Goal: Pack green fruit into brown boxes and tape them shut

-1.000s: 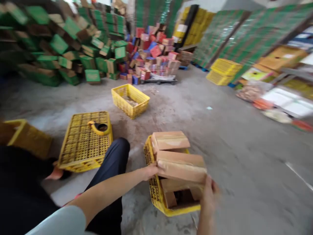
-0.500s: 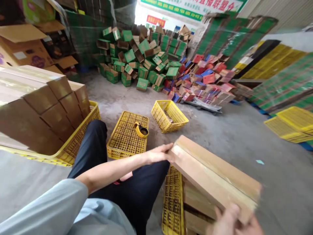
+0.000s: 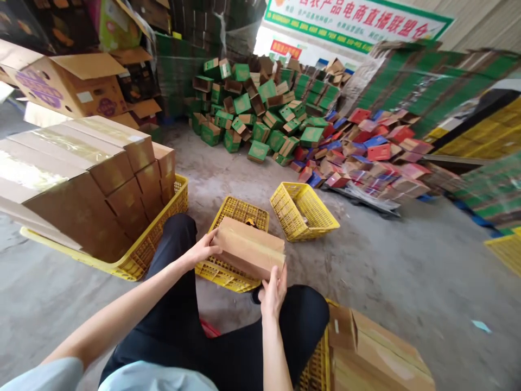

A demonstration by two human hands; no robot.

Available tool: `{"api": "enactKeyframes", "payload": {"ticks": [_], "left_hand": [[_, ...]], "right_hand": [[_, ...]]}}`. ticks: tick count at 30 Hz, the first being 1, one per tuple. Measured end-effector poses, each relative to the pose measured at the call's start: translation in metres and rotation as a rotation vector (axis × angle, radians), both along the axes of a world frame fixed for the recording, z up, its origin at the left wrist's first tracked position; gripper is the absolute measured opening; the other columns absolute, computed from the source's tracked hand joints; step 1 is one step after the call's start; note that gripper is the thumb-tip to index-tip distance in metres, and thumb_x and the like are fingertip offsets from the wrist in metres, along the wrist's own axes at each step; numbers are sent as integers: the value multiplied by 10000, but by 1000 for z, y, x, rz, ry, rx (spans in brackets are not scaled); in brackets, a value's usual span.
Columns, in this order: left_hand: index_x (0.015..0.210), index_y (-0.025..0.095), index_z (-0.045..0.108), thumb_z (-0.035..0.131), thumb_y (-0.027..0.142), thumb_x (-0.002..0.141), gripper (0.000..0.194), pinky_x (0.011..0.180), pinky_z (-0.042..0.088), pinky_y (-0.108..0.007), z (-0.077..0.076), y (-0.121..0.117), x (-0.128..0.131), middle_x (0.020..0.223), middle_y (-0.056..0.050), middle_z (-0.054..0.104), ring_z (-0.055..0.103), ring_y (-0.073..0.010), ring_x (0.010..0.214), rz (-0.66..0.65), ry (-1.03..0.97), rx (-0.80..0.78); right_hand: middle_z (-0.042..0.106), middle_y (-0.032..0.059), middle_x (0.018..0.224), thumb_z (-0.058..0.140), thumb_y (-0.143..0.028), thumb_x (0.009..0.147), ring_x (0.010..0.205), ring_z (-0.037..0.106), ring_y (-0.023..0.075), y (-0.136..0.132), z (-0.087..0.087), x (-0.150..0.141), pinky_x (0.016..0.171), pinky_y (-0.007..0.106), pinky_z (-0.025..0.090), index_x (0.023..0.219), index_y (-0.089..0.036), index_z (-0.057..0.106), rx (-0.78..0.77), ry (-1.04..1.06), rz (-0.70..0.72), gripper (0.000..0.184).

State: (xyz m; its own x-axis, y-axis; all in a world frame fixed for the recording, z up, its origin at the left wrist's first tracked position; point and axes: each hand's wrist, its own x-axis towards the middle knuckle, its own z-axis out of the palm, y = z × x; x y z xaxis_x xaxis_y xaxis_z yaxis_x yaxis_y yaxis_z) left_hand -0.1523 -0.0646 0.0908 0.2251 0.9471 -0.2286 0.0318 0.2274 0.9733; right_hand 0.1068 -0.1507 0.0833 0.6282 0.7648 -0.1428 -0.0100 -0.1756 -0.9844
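A long taped cardboard box is held between my two hands, over an upturned yellow plastic crate in front of my knees. My left hand grips the box's left end. At the right end, my right hand has its fingers against the near corner. Behind the box, a tape dispenser on the crate is mostly hidden; only its top shows.
To the left, a yellow crate is stacked with cardboard boxes. More cardboard boxes lie in a crate by my right knee. Another yellow crate stands ahead. Heaps of green boxes and red boxes lie farther back.
Both hands have carried the cardboard box from above the right-hand crate leftward to over the upturned crate. It now covers most of the tape dispenser. The view has turned slightly left.
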Motion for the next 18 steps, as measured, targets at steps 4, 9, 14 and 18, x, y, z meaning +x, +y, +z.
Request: {"api": "enactKeyframes", "payload": {"ticks": [4,9,14,18], "left_hand": [[1613,130,362,760,313,701,1012,1270,251,-469,-56,-3,11,1633,-168,421,329,-388,1535,18,123,-41],[1640,144,293,798,389,708,1088,1295,170,-504,-97,-9,10,1682,-180,319,228,-402,1573,-57,255,22],[1663,159,212,750,434,777,1072,1308,108,-493,-101,3,9,1723,-168,221,143,-365,1604,-55,266,5],[1662,154,206,748,480,785,1082,1309,118,-486,-101,4,16,1720,-171,222,161,-362,1600,-12,264,69]], "right_hand": [[269,101,1715,420,-808,859,1522,391,308,17,-54,4,967,417,590,1658,-315,199,-177,73,49,965],[186,93,1741,300,-811,905,1531,371,333,34,-82,9,887,388,624,1668,-287,166,-283,107,66,936],[197,69,1742,321,-750,929,1509,410,340,43,-87,14,932,436,615,1663,-315,207,-282,89,98,860],[277,100,1716,294,-727,932,1492,439,336,42,-95,17,965,491,590,1654,-311,244,-211,-21,133,835]]}}
